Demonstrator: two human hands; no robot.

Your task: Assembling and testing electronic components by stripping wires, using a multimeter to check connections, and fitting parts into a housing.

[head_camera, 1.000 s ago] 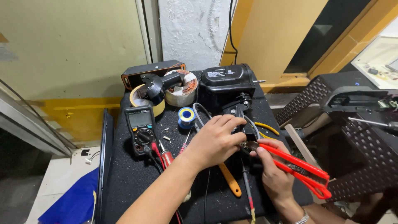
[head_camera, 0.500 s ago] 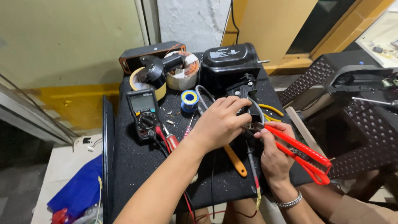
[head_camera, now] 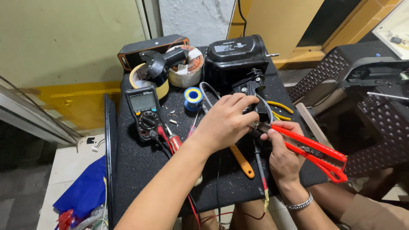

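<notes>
Gripping the red-handled pliers (head_camera: 313, 151) in a closed fist, the right hand (head_camera: 283, 155) sets their nose against a small black part (head_camera: 251, 87) at the middle of the black table (head_camera: 136, 166). The left hand (head_camera: 226, 121) curls over that part, fingers pinching it, beside the multimeter (head_camera: 144, 111).

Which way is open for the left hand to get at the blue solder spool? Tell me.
Probably yes: the left hand lies just right of the solder spool, with only bare black mat and a grey cable between them.
</notes>
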